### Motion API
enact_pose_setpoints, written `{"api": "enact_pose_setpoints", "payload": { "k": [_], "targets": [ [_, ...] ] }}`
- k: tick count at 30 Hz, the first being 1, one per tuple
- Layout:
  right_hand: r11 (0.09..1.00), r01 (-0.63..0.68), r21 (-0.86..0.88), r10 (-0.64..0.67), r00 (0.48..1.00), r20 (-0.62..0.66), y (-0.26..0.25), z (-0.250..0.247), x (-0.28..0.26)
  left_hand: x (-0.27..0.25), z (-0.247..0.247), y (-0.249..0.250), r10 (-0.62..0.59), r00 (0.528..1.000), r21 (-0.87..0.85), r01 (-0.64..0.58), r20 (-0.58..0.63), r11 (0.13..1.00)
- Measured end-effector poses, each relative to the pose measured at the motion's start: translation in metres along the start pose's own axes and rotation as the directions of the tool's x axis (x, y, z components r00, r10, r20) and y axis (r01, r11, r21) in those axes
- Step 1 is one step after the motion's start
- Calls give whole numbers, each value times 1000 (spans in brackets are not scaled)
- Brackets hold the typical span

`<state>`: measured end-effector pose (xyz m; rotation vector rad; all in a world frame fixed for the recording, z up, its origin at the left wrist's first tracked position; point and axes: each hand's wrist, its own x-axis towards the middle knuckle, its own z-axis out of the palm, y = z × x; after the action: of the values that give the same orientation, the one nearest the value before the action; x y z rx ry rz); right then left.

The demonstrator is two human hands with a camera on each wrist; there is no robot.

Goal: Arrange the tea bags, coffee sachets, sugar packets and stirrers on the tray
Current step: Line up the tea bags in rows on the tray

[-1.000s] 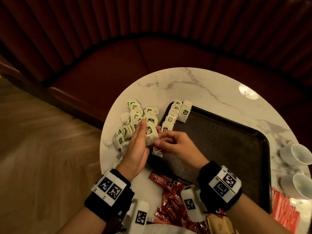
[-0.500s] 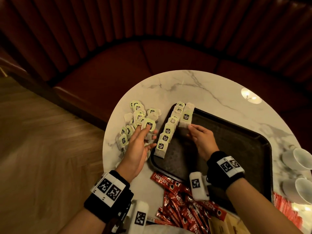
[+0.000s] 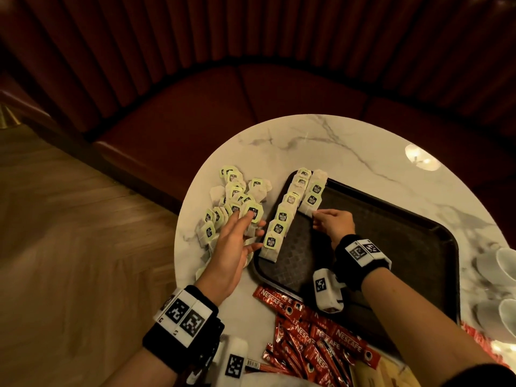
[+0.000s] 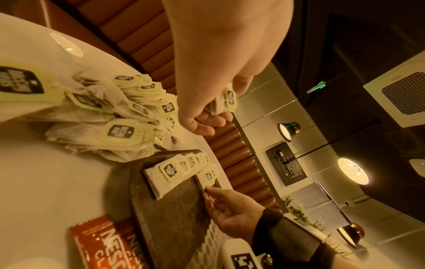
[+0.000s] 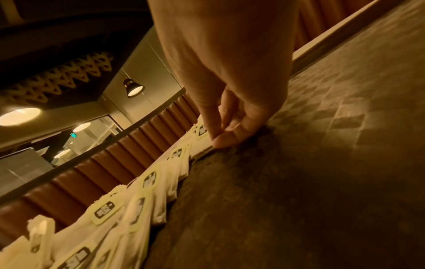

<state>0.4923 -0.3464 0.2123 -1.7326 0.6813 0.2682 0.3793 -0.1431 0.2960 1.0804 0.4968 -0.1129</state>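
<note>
Tea bags [image 3: 279,219] lay in an overlapping row along the left edge of the dark tray [image 3: 391,219], with a second short row [image 3: 314,195] started just beside it at the far left corner. Right hand [image 3: 333,226] was at the near end of that second row, fingertips pinching the lowest bag's edge against the tray floor. Left hand [image 3: 237,241] was over the loose tea bag pile [image 3: 231,199] on the marble table [image 3: 349,152], left of the tray; thumb and fingers gripped one bag [image 4: 226,102], the other fingers spread. Nescafe coffee sachets [image 3: 315,339] sat heaped at the table's near edge, touching the tray's near rim. White cups [image 3: 502,269] stood at the right edge. Sugar packets and stirrers could not be identified.

Risks, as judged: bags are light and strung with tags, so a lifted bag's string could snag neighbours and drag the pile; the right fingers nudging could skew the overlapped row.
</note>
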Motion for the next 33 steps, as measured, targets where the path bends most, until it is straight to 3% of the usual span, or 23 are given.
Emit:
{"api": "enact_pose_setpoints", "payload": {
  "k": [9,14,16,19,22,25,28,33],
  "targets": [
    [993,51,-105,-54,998,-19,-5,-5,6,-1,2,1,-7,1000,33,6,12,999],
    [999,41,-1,-41,999,-29,-11,-17,0,-4,5,4,22,998,87,-27,59,996],
    [996,85,31,-86,996,31,-18,-18,-16,-5,8,5,12,999,45,-13,41,999],
    [983,162,86,-179,947,265,-27,-16,-57,-5,11,4,-35,999,-20,35,-3,999],
    [973,221,62,-222,835,504,-33,-12,-96,-5,12,4,-56,998,-27,56,19,998],
    [974,203,97,-219,751,623,-35,-7,-117,-6,14,4,-60,997,-44,62,52,997],
    [960,252,123,-271,721,638,-36,-5,-127,-7,14,4,-60,994,-84,68,96,994],
    [924,364,120,-372,779,504,-38,-12,-129,-8,13,8,9,992,-31,-5,128,1000]
  ]
}}
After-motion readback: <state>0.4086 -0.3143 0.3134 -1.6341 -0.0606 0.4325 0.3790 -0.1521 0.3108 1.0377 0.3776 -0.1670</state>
